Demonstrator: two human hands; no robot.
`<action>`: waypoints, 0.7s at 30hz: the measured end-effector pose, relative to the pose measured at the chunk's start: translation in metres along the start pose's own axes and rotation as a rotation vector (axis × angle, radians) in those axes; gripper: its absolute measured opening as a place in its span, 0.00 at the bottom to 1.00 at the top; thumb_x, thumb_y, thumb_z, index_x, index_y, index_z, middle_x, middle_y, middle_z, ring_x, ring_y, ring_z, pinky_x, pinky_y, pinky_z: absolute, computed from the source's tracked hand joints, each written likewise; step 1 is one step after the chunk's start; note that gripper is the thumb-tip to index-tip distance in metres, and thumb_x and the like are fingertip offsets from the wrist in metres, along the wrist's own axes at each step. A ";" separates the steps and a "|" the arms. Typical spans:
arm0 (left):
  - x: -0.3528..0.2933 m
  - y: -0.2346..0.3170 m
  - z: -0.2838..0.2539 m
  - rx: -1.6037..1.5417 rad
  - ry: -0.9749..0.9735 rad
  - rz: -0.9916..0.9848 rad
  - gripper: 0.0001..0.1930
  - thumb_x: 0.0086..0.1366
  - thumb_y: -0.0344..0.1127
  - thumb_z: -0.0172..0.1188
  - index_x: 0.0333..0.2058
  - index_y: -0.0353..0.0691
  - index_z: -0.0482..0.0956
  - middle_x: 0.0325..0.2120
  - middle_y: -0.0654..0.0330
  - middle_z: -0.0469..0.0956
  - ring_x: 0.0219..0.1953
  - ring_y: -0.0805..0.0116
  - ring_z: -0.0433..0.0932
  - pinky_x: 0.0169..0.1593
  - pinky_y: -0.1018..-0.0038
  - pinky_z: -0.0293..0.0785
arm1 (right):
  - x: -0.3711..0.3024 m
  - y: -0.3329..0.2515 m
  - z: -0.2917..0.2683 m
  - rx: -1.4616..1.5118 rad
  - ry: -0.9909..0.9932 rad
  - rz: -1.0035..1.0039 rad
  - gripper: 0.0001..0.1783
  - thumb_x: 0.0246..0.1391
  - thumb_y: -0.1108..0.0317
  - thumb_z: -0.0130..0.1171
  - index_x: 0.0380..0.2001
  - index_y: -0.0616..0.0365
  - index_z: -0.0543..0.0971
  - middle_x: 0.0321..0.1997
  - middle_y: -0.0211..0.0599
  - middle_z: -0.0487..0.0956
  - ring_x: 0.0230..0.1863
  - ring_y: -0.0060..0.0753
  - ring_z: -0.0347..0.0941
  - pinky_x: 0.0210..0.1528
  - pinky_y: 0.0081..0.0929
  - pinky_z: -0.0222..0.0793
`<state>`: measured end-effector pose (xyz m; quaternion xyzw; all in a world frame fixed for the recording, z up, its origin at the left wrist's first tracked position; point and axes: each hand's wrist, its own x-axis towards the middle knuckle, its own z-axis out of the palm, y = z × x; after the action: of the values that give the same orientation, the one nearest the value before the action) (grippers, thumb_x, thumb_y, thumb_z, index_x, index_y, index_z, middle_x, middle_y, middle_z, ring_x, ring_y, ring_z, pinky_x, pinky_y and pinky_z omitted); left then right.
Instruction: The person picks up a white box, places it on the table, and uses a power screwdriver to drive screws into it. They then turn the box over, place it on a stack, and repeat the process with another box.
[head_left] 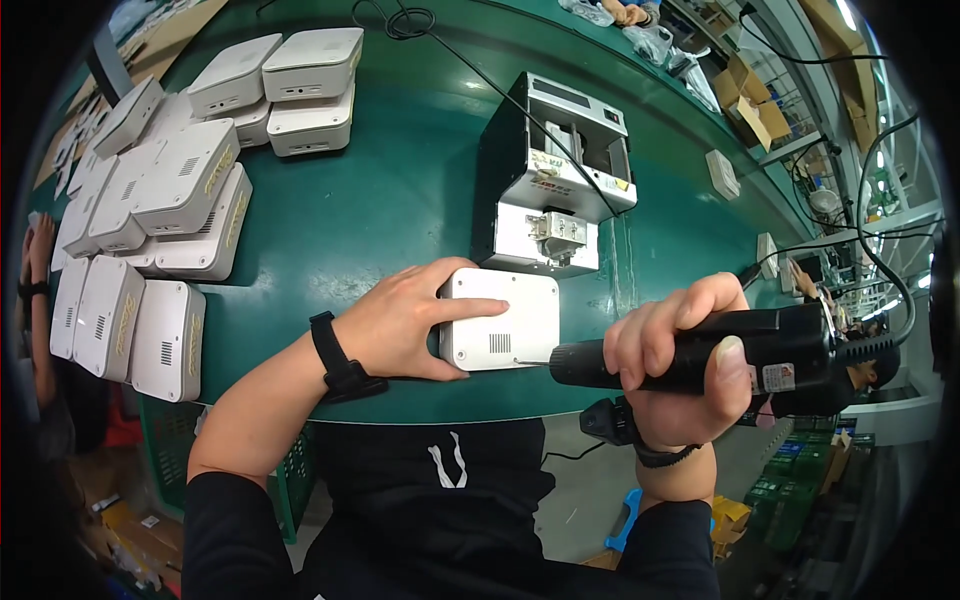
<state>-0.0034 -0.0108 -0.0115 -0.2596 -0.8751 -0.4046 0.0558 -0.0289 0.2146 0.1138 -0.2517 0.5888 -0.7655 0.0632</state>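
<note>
The vented white device [527, 322] is lying near the front edge of the green tabletop [350, 215], with a narrow strip of surface showing between it and that edge. Bare tabletop is stretching left of it as far as the stacked white devices [188, 170], and more is opening right of the screw feeder [560, 190].

The left hand [400, 320] is grasping the device from its left side, its index finger lying across the top and its thumb at the near edge. The right hand [700, 398] is wrapping around a black electric screwdriver [770, 348], whose bit is pointing left over the device's near edge beside the slots; whether the tip is touching cannot be told.

The feeder is standing just beyond the device, blocking the space straight ahead, and a thin black cable [490, 82] is crossing over it. The screwdriver's cord [912, 300] is rising at the right. Another person's arm [40, 255] is showing past the left end.

A green plastic crate [165, 445] is sitting below the front edge, its contents hidden. An open cardboard box [750, 105] is standing beyond the far edge, its inside too small to read.
</note>
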 end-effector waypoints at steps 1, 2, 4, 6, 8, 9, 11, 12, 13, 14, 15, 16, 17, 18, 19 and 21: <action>0.000 0.000 0.001 0.004 0.006 0.004 0.38 0.39 0.38 0.76 0.55 0.59 0.76 0.54 0.52 0.68 0.50 0.50 0.74 0.53 0.62 0.74 | -0.001 0.002 0.001 0.001 -0.002 0.000 0.21 0.56 0.48 0.53 0.36 0.55 0.65 0.18 0.31 0.68 0.15 0.26 0.64 0.23 0.29 0.64; 0.000 0.000 0.002 0.009 0.012 0.008 0.39 0.38 0.38 0.76 0.55 0.59 0.76 0.54 0.52 0.68 0.50 0.50 0.75 0.53 0.62 0.74 | -0.001 0.004 0.002 -0.019 -0.003 0.007 0.21 0.55 0.49 0.54 0.35 0.55 0.65 0.18 0.31 0.68 0.15 0.26 0.64 0.23 0.29 0.64; 0.001 0.002 0.002 0.013 0.016 -0.001 0.38 0.38 0.38 0.76 0.54 0.59 0.76 0.53 0.52 0.69 0.50 0.51 0.75 0.52 0.62 0.75 | -0.003 0.007 0.003 -0.059 -0.003 0.026 0.20 0.54 0.49 0.55 0.35 0.54 0.64 0.19 0.31 0.68 0.16 0.27 0.65 0.23 0.29 0.65; 0.001 0.003 0.002 0.018 0.021 -0.015 0.38 0.38 0.38 0.76 0.54 0.59 0.77 0.53 0.52 0.69 0.49 0.51 0.76 0.51 0.62 0.76 | -0.004 0.009 0.003 -0.056 -0.020 0.032 0.21 0.54 0.49 0.56 0.34 0.54 0.64 0.19 0.31 0.68 0.16 0.27 0.65 0.23 0.29 0.65; 0.000 0.001 0.003 0.009 0.024 -0.016 0.38 0.38 0.39 0.76 0.54 0.60 0.77 0.52 0.52 0.70 0.49 0.51 0.76 0.51 0.62 0.76 | -0.006 0.010 0.003 -0.051 -0.052 0.038 0.21 0.53 0.50 0.58 0.33 0.53 0.64 0.19 0.32 0.68 0.16 0.27 0.65 0.24 0.30 0.65; 0.000 -0.001 0.003 0.003 0.030 -0.011 0.38 0.37 0.40 0.76 0.54 0.60 0.77 0.52 0.52 0.70 0.48 0.51 0.76 0.51 0.62 0.76 | -0.006 0.010 0.002 -0.052 -0.052 0.038 0.21 0.53 0.50 0.58 0.33 0.53 0.64 0.19 0.32 0.68 0.16 0.27 0.65 0.24 0.30 0.65; 0.002 -0.002 0.003 -0.002 0.037 -0.006 0.38 0.37 0.40 0.76 0.54 0.60 0.76 0.51 0.52 0.70 0.48 0.50 0.76 0.50 0.61 0.76 | -0.006 0.011 0.001 -0.029 -0.032 0.054 0.21 0.52 0.49 0.58 0.33 0.53 0.63 0.19 0.32 0.68 0.16 0.28 0.65 0.24 0.30 0.65; 0.002 -0.002 0.003 -0.003 0.033 -0.011 0.38 0.37 0.40 0.76 0.53 0.60 0.77 0.51 0.52 0.70 0.48 0.51 0.76 0.50 0.61 0.76 | -0.006 0.011 0.000 -0.016 -0.023 0.061 0.22 0.52 0.49 0.58 0.33 0.53 0.63 0.19 0.32 0.68 0.16 0.28 0.65 0.24 0.31 0.65; 0.003 -0.002 0.003 -0.002 0.030 -0.016 0.38 0.37 0.40 0.76 0.53 0.60 0.77 0.51 0.52 0.70 0.48 0.51 0.76 0.50 0.61 0.76 | -0.006 0.011 -0.001 -0.018 -0.024 0.059 0.22 0.52 0.49 0.58 0.33 0.53 0.63 0.19 0.32 0.68 0.16 0.28 0.65 0.24 0.31 0.65; 0.003 -0.001 0.003 0.001 0.026 -0.023 0.38 0.37 0.40 0.76 0.53 0.60 0.77 0.51 0.52 0.70 0.48 0.51 0.76 0.50 0.61 0.76 | -0.007 0.013 -0.001 -0.013 -0.019 0.050 0.22 0.52 0.49 0.59 0.33 0.53 0.63 0.19 0.32 0.69 0.16 0.28 0.65 0.24 0.31 0.65; 0.003 -0.001 0.002 0.005 0.028 -0.021 0.38 0.37 0.40 0.76 0.53 0.60 0.77 0.51 0.52 0.70 0.48 0.51 0.76 0.50 0.61 0.76 | -0.008 0.014 -0.001 -0.007 -0.015 0.040 0.22 0.52 0.49 0.59 0.33 0.53 0.63 0.19 0.32 0.69 0.16 0.28 0.65 0.24 0.31 0.65; 0.002 -0.002 0.002 -0.007 0.026 -0.021 0.38 0.37 0.40 0.76 0.53 0.60 0.77 0.51 0.52 0.70 0.48 0.51 0.76 0.51 0.61 0.76 | -0.008 0.013 -0.002 -0.001 -0.011 0.029 0.22 0.52 0.49 0.59 0.33 0.53 0.63 0.19 0.32 0.69 0.16 0.28 0.65 0.24 0.31 0.65; 0.002 -0.003 0.002 -0.018 0.025 -0.020 0.38 0.38 0.41 0.76 0.53 0.60 0.77 0.51 0.52 0.70 0.48 0.51 0.76 0.51 0.61 0.76 | -0.007 0.012 -0.001 0.001 -0.013 0.023 0.22 0.52 0.49 0.59 0.33 0.53 0.63 0.19 0.32 0.69 0.16 0.28 0.65 0.24 0.31 0.65; 0.001 -0.003 0.002 -0.028 0.024 -0.020 0.38 0.38 0.41 0.76 0.54 0.61 0.77 0.51 0.53 0.70 0.48 0.51 0.76 0.51 0.61 0.76 | -0.005 0.011 -0.001 -0.014 -0.032 0.033 0.22 0.52 0.49 0.58 0.33 0.54 0.63 0.19 0.32 0.69 0.16 0.28 0.65 0.24 0.32 0.65; 0.003 -0.003 0.001 -0.019 0.026 -0.010 0.38 0.38 0.41 0.76 0.54 0.61 0.77 0.51 0.53 0.70 0.48 0.51 0.76 0.51 0.61 0.76 | -0.002 0.009 -0.001 -0.032 -0.048 0.038 0.22 0.53 0.49 0.57 0.33 0.54 0.64 0.19 0.32 0.69 0.16 0.28 0.65 0.24 0.32 0.65; 0.002 -0.001 0.001 -0.001 0.034 0.003 0.38 0.38 0.40 0.77 0.53 0.61 0.77 0.52 0.53 0.70 0.49 0.51 0.76 0.51 0.62 0.75 | 0.007 0.004 -0.001 -0.050 -0.066 0.030 0.21 0.53 0.49 0.57 0.33 0.54 0.64 0.19 0.32 0.69 0.16 0.28 0.65 0.24 0.32 0.65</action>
<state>-0.0055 -0.0097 -0.0125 -0.2539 -0.8735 -0.4093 0.0710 -0.0362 0.2117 0.1117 -0.2693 0.6091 -0.7408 0.0879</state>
